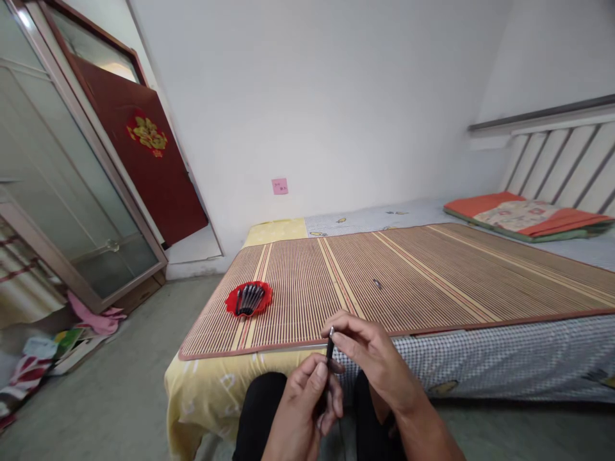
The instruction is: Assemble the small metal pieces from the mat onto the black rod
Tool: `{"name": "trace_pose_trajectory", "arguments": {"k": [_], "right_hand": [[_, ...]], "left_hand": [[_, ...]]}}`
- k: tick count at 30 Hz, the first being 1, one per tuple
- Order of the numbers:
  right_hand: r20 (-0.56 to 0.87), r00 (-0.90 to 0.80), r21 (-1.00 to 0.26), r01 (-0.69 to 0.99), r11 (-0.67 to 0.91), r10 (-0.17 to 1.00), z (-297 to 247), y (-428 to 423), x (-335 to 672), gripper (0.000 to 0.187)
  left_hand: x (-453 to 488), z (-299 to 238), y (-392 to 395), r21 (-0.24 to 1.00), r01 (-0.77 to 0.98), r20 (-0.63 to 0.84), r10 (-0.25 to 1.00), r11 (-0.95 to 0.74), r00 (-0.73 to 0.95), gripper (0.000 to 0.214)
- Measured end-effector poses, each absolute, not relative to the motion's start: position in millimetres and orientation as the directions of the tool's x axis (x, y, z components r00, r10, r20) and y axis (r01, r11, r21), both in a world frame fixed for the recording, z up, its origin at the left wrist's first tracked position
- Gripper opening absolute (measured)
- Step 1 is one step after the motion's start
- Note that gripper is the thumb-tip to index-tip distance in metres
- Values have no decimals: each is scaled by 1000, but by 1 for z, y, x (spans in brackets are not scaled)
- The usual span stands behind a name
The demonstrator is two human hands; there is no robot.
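In front of my knees, my left hand (312, 394) is closed around a slim black pen (330, 349), which stands nearly upright with a silvery tip at the top. The fingers of my right hand (369, 349) are bent around that tip, thumb and forefinger at its side. On the mat beyond my left hand, a red scalloped dish (230, 306) holds several black pens (250, 298) lying side by side. A small dark and silvery piece (377, 283) lies alone on the mat; its kind is too small to make out.
The striped bamboo mat (298, 275) covers a bed against the white wall. A folded orange quilt (528, 214) lies at the far right by a white slatted headboard (562, 160). To the left are a dark red door (139, 153) and cloth items (98, 317) on the floor.
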State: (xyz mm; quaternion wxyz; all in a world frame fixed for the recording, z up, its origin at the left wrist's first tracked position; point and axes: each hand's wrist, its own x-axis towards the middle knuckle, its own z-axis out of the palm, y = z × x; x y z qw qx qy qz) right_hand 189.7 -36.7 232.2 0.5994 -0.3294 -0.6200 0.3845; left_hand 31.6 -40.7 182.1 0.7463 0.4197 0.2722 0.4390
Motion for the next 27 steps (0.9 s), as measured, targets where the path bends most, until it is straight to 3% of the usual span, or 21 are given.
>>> {"name": "trace_pose_trajectory", "arguments": {"k": [8,18,24,27], "right_hand": [[382,-38,-918,-132,374,923,221,-32,192,27],[392,-21,-912,-140,385,920,212,-22,194,18],[338,17,-921,-199,334,941,208,-20,195,32],[332,-1,-921,-218,324,943,207,-21,195,29]], "left_hand": [[33,178,-40,828,-459,-79,877,323,474,46],[36,174,-40,846,-438,-83,887,304,455,46],[37,178,-41,846,-428,-116,892,320,438,48],[38,177,-41,839,-433,-127,892,330,434,49]]}}
